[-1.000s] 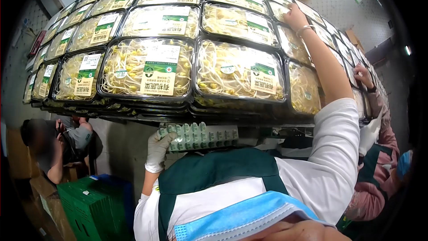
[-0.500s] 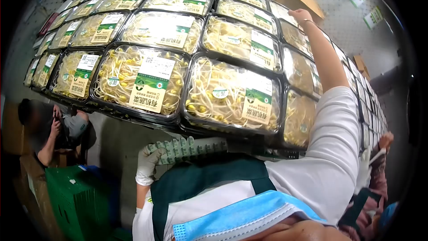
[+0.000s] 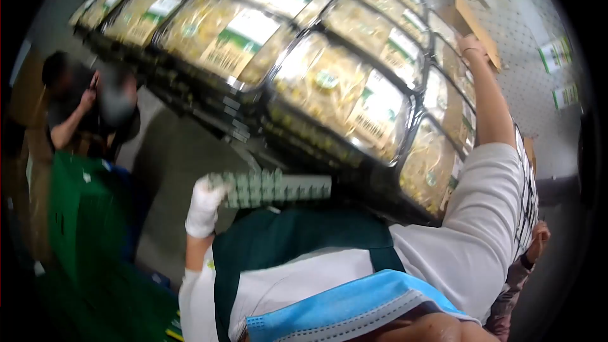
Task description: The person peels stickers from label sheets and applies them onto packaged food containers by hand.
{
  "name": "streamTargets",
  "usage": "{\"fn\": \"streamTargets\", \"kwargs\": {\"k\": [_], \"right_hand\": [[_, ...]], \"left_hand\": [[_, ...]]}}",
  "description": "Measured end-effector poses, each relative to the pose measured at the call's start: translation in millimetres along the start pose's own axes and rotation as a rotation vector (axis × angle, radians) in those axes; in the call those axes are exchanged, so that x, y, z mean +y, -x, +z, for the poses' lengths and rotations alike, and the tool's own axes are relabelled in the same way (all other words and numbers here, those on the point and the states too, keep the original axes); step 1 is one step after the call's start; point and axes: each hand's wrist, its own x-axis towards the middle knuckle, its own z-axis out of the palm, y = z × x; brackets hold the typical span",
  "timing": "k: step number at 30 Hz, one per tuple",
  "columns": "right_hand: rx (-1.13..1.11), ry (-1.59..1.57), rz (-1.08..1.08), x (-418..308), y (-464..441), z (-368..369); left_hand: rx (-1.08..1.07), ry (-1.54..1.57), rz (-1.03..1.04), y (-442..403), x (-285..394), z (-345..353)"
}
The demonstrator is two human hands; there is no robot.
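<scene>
My left hand (image 3: 205, 208), in a white glove, is closed on one end of a sheet of small green-and-white labels (image 3: 288, 188), held level in front of my apron. Clear-lidded black trays of bean sprouts (image 3: 335, 82) stand in stacked rows before me, each with a green, white and tan label. My bare right hand (image 3: 474, 47) reaches over to the far trays on the right. Its fingers are curled together at a tray there; blur hides what they pinch, if anything.
A cardboard box (image 3: 472, 22) lies open beyond the trays. Green crates (image 3: 88, 215) stand at lower left, near a seated person (image 3: 79, 104). Another person's hand (image 3: 539, 240) is at the right end of the rows. Labelled sheets (image 3: 555, 55) lie at far right.
The view has turned, so the tray rows now slope down to the right, and it is blurred. My right hand still reaches to the far trays; my left still grips the label sheet.
</scene>
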Motion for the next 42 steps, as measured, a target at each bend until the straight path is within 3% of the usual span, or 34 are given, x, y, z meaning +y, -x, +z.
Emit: {"fn": "streamTargets", "kwargs": {"k": [1, 2, 3, 4, 5, 6, 7, 9, 10, 11, 12, 14, 16, 20, 22, 27, 30, 32, 35, 37, 38, 40, 42], "right_hand": [[-0.063, -0.037, -0.189, 4.2, -36.9, -2.6], [-0.042, -0.204, -0.437, 3.7, -17.4, -39.9], [0.188, -0.022, -0.424, -9.5, -11.9, -56.9], [-0.041, -0.356, -0.589, -8.2, -3.8, -82.4], [-0.069, -0.409, -0.825, -12.1, -14.0, -95.0], [0.015, -0.801, -1.001, -4.4, 34.8, -112.3], [0.13, -0.817, -1.164, -2.9, 117.9, -144.2], [-0.161, -1.014, -1.333, -2.7, 257.1, -174.6], [0.033, -0.721, -1.466, 2.4, 313.7, -181.9], [-0.23, -1.009, -1.524, 4.6, 386.1, -183.0], [-0.269, -0.864, -1.647, 1.8, 420.1, -181.7], [-0.195, -0.942, -1.669, -9.8, 475.7, -155.1], [-0.065, -0.967, -1.568, -29.8, 500.2, -132.7], [-0.146, -0.956, -1.467, -27.8, 525.1, -121.2], [-0.182, -0.895, -1.393, -16.1, 532.5, -125.7], [0.102, -0.849, -1.335, 9.7, 543.7, -111.2], [0.308, -0.861, -1.402, 30.0, 538.0, -90.2], [0.218, -0.86, -1.465, 55.0, 531.7, -86.5], [0.226, -1.062, -1.246, 113.2, 481.6, -103.4], [-0.014, -1.393, -0.582, 169.2, 437.8, -117.5], [-0.038, -1.424, -0.371, 201.1, 405.1, -113.6], [0.194, -1.373, -0.29, 239.3, 353.5, -100.3], [0.098, -1.26, -0.263, 250.5, 331.3, -85.8]], "left_hand": [[-0.036, -0.086, 0.061, -0.2, 11.4, 7.4], [-0.075, -0.12, 0.104, -4.6, 10.5, 7.1], [-0.082, -0.058, 0.126, -0.9, 25.1, 19.8], [-0.057, -0.078, 0.245, -0.1, 30.8, 28.4], [-0.087, -0.101, 0.291, -0.3, 33.1, 24.5], [-0.06, -0.117, 0.314, 0.4, 29.2, 16.4], [-0.071, -0.105, 0.366, 6.3, 38.3, 17.7], [-0.049, 0.077, 0.31, 18.5, 39.2, 14.1], [-0.047, 0.149, 0.31, 28.1, 43.2, 14.8], [-0.018, 0.129, 0.34, 37.3, 44.0, 12.4], [-0.028, 0.129, 0.33, 47.7, 44.6, 8.9], [-0.061, 0.175, 0.263, 66.7, 42.3, 2.1], [-0.081, 0.144, 0.22, 77.6, 32.1, -13.9], [-0.213, 0.134, 0.266, 97.6, 29.3, -21.8], [-0.225, 0.043, 0.193, 104.2, 32.8, -18.9], [-0.19, -0.032, 0.126, 114.6, 31.8, 1.2], [-0.232, -0.001, 0.087, 104.2, 20.5, 23.8], [-0.251, 0.071, -0.01, 93.8, 5.5, 33.2], [-0.205, 0.115, 0.01, 85.8, -5.9, 48.2], [-0.212, 0.09, 0.008, 79.0, -10.2, 56.9], [-0.22, 0.092, -0.014, 74.5, -12.2, 63.0], [-0.28, 0.025, -0.027, 60.0, -23.8, 66.2], [-0.288, 0.01, -0.036, 52.6, -26.7, 82.0]]}}
